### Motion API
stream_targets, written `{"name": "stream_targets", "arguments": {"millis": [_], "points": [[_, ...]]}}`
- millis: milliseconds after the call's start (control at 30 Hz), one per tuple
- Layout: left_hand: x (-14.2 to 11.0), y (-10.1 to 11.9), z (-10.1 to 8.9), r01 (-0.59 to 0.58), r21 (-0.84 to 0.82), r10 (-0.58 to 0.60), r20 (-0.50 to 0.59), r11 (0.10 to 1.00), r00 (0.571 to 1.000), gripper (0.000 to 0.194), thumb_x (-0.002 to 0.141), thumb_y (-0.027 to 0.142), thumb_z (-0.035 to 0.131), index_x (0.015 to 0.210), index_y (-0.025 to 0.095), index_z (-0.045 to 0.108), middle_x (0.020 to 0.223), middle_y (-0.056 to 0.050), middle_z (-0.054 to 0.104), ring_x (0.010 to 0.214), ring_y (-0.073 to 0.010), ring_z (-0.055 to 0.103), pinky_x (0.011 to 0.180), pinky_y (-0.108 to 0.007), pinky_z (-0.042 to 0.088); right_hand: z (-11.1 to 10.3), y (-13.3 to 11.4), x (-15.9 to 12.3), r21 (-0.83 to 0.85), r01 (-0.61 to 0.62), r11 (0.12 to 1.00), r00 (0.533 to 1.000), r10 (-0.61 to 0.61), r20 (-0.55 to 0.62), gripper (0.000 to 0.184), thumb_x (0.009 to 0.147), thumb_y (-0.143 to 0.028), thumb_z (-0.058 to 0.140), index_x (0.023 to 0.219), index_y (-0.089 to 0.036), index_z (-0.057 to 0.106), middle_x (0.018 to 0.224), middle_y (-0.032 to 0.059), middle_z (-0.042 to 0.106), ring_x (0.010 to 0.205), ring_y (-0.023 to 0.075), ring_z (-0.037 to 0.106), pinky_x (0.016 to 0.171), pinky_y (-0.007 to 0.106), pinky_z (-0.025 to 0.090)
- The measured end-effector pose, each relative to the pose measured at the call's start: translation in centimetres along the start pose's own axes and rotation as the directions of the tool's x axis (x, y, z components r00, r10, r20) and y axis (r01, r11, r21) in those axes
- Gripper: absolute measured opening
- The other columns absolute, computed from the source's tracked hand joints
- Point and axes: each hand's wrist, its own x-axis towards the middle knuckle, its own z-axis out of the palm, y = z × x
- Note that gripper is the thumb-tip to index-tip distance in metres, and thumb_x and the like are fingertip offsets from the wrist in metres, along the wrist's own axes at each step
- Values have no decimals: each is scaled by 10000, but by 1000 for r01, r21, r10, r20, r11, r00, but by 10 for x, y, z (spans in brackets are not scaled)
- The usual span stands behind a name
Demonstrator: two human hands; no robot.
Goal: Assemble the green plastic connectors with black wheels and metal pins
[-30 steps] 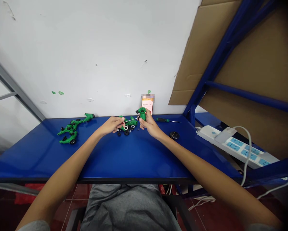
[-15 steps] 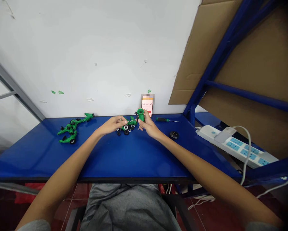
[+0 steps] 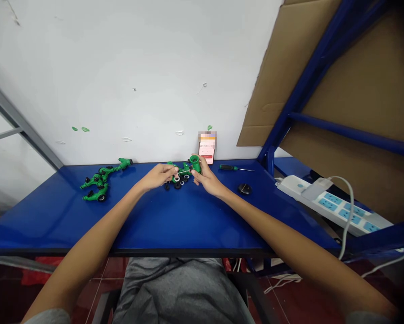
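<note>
The hands have drawn closer, and the **green plastic hose fitting** (image 3: 195,164) now sits lower, just above the parts pile near the tabletop's back edge. The **right hand** (image 3: 207,178) wraps it with curled fingers, its dark open end facing up and toward the left hand. The **left hand** (image 3: 159,176) pinches narrowly around a **thin metal shaft** (image 3: 183,172), whose tip reaches the fitting; whatever handle it has is hidden in the fingers.

Below the hands lies a **cluster of black rings and white washers** (image 3: 177,182). Toward the left end of the **blue tabletop** (image 3: 195,216) sit **joined green fittings** (image 3: 99,184). Along the back edge stand a **phone showing a timer** (image 3: 207,150) and a **green-handled screwdriver** (image 3: 227,167). A **small black object** (image 3: 244,189) lies nearer the right, and a **white power strip** (image 3: 333,206) sits beyond the tabletop's right end.
</note>
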Motion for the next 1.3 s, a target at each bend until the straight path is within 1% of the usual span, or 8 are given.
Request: {"name": "stream_targets", "arguments": {"millis": [100,167,400,633,867,1067,1167,1300], "points": [[-2,3,4,-75,12,75,-17,997,997,414,886,552,770,884,172,606,643,48,523,523,-67,433,483,-180,342,0,1,0,-24,4,1000,1000,-4,-4,524,1028,-495,608,1480,-371,375,1087,15,497,613,96,465,586,321,502],[-2,3,5,-88,12,89,-46,996,995,399,878,525,781,884,174,591,700,34,572,514,-62,459,476,-186,362,1,0,0,-36,8,999,1000,-8,-4,521,1034,-492,597,1486,-372,367,1095,19,504,616,97,468,588,324,508],[-2,-1,5,-80,86,83,-39,993,996,353,942,503,698,879,170,601,715,13,625,477,-73,504,503,-215,401,2,-2,-1,-54,9,999,1000,-8,13,570,1045,-522,571,1533,-363,324,1086,23,511,613,106,470,597,343,510],[-4,8,7,-129,277,142,-26,952,990,497,1020,548,534,736,152,633,633,-11,619,551,-102,512,573,-223,398,2,-5,-4,-106,2,994,1000,1,29,622,1055,-548,553,1578,-335,292,1063,30,538,642,127,493,648,367,510],[-3,3,9,-99,120,106,-58,988,993,364,897,518,730,917,173,615,801,-3,650,519,-81,516,517,-214,409,4,-6,-5,-104,5,995,999,-1,32,623,1051,-559,557,1574,-330,306,1036,18,541,634,129,494,635,349,492],[-3,4,7,-130,257,150,-58,958,987,421,984,527,576,785,161,634,690,-12,619,602,-124,545,581,-230,411,6,-6,-5,-91,8,996,999,-5,36,631,1042,-573,570,1565,-324,320,965,3,552,625,147,521,640,363,518],[-3,4,8,-136,290,148,-22,947,989,406,999,498,545,814,159,670,706,-14,629,612,-129,538,588,-235,393,6,-7,-6,-89,8,996,999,-5,35,635,1038,-568,580,1567,-322,328,973,4,557,620,144,518,636,359,517],[-3,2,7,-122,259,124,10,958,992,338,981,480,590,908,164,685,758,-17,658,620,-131,553,608,-239,418,8,-6,-6,-107,-4,994,999,10,50,643,1046,-540,570,1584,-307,306,1009,21,572,620,139,519,639,364,516]]}}
